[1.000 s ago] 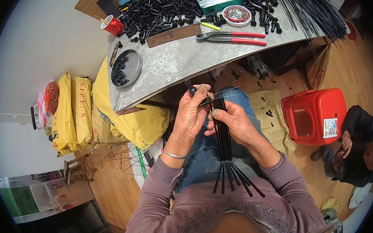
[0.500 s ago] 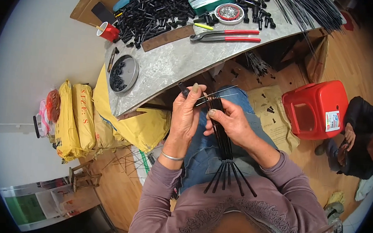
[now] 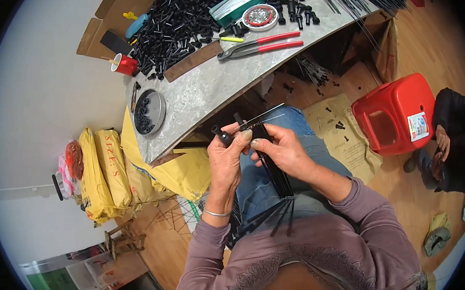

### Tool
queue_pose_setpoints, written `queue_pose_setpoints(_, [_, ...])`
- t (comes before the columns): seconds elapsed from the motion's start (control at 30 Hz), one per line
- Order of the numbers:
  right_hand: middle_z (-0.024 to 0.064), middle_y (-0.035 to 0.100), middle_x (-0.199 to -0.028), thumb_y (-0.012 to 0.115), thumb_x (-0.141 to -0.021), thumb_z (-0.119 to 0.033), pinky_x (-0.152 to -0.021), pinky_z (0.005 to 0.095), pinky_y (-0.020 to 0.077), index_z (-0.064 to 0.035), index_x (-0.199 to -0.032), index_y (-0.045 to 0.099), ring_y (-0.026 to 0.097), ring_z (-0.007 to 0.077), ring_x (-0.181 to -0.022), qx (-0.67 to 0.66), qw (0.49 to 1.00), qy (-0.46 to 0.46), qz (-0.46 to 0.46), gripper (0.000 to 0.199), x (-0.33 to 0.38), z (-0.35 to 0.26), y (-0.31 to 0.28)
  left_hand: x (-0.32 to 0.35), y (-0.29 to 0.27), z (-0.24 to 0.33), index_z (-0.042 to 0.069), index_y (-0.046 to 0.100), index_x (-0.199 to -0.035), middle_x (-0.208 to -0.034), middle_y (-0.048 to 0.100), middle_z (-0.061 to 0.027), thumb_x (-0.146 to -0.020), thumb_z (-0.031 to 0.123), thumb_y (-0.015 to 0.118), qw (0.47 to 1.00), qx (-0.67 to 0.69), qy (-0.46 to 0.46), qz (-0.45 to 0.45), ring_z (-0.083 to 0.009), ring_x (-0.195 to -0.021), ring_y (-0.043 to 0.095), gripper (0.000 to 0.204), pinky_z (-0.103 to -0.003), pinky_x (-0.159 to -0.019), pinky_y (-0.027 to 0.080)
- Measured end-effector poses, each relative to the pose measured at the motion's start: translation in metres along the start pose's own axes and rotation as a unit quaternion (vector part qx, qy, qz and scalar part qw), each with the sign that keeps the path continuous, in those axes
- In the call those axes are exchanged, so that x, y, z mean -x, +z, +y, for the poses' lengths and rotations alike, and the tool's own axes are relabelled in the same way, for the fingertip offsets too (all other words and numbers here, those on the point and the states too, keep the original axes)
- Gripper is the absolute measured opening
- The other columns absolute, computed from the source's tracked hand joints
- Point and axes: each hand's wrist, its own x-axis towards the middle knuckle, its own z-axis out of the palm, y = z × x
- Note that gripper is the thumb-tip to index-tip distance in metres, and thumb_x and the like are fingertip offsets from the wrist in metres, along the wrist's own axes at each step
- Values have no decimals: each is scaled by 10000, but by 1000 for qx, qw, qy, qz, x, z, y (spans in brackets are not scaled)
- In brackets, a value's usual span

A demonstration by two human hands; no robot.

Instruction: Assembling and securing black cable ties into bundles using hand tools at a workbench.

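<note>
In the head view, the work is held up over the lap, off the near edge of the table (image 3: 193, 91). Black rods (image 3: 276, 176) slope down over the blue jeans (image 3: 254, 187), bound near their lower end, where they fan apart; thin wires (image 3: 270, 111) stick out at their upper end. The left hand (image 3: 224, 163) is closed around a black peg (image 3: 222, 137), its thumb reaching the wires, though I can't tell whether it pinches one. The right hand (image 3: 285, 155) grips the rods, thumb on top, fingers curled beneath. I'd judge the step in hand to be working the wires across that upper end; the next move calls for a firm right hold, keeping the rods side by side. The left forearm rises almost straight, bracelet (image 3: 217, 214) at the wrist; the right one slants inward. Pliers (image 3: 273, 38) lie along the table's near edge, a round tray (image 3: 162, 116) by its left corner.
</note>
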Motion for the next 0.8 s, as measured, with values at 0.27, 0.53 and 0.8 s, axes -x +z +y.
queue_pose_setpoints(0.27, [47, 587, -634, 688, -822, -274, -533, 291, 409, -7, -821, 666, 508, 102, -577, 353, 934, -56, -13, 268, -4, -14, -16, 0, 1, -8, -13, 606, -1070, -904, 637, -63, -846, 60, 679, 996, 81, 16, -15, -113, -724, 562, 247, -233, -630, 445])
queue_pose_setpoints(0.53, [-39, 605, -704, 723, -824, -327, -475, 209, 376, -51, -799, 675, 495, 46, -547, 98, 992, 42, -71, 281, -16, 7, -32, -1, -3, -10, 14, 577, -1130, -925, 629, -46, -846, 116, 693, 981, 164, -28, -97, -115, -762, 562, 323, -235, -655, 443])
queue_pose_setpoints(0.8, [-35, 589, -685, 734, -814, -347, -454, 193, 399, -86, -772, 635, 524, 49, -546, 56, 988, 116, -85, 283, -11, 0, -30, -5, -10, -18, 59, 575, -1154, -1049, 631, -28, -845, 114, 694, 968, 209, -48, -132, -148, -930, 592, 335, -279, -815, 478])
